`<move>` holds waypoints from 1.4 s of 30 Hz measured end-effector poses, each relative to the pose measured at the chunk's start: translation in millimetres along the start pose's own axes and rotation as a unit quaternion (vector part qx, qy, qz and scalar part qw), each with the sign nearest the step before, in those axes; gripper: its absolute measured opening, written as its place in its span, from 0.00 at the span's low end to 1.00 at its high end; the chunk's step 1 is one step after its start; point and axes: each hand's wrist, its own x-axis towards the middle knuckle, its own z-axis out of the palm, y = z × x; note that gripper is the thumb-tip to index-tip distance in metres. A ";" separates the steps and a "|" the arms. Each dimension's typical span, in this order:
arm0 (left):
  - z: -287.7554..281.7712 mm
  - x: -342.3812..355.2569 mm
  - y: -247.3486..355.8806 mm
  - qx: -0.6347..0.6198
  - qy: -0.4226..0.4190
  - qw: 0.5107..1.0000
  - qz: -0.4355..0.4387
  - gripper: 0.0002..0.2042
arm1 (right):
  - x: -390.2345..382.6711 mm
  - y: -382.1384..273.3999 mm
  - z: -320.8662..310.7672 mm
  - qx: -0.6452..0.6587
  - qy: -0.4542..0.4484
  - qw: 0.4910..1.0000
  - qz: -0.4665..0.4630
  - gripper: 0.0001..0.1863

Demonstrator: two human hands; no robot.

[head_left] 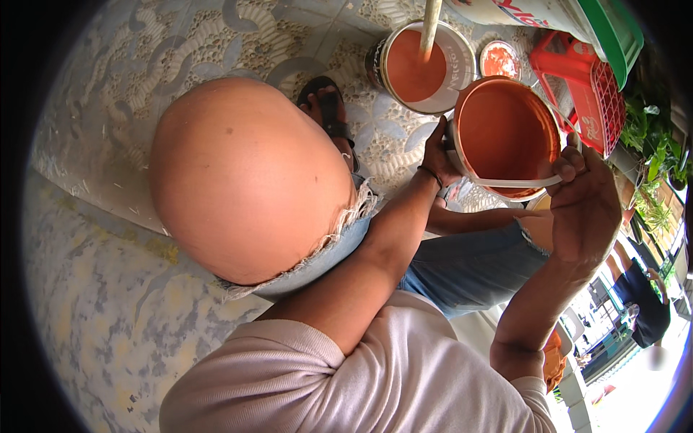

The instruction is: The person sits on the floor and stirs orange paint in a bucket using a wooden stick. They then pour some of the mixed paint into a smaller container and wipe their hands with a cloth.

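A paint bucket (505, 133) coated inside with orange-red paint is held up between my two hands, its mouth tilted toward me. My left hand (439, 155) grips its outer left side, most of the fingers hidden behind it. On the right, my right hand (588, 202) is closed at the rim, where the white bail handle (512, 182) curves across. Just beyond stands a second bucket (462, 65) of orange-red paint, with a wooden stick (431, 29) upright in it. Below the held bucket, the paint-smeared rim of another container partly shows.
A paint-stained round lid (499, 60) lies by the second bucket. Farther right are a red plastic crate-like stool (581, 94), a large white container with a green edge (613, 36), and plants (653, 141). My bare knee (249, 180) fills the left. Someone in dark clothes (639, 296) is at far right.
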 end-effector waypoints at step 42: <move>-29.6 18.5 3.9 -0.079 0.005 0.994 -0.070 0.29 | 158.6 -30.9 -15.3 -0.797 -0.332 0.423 -0.277 0.20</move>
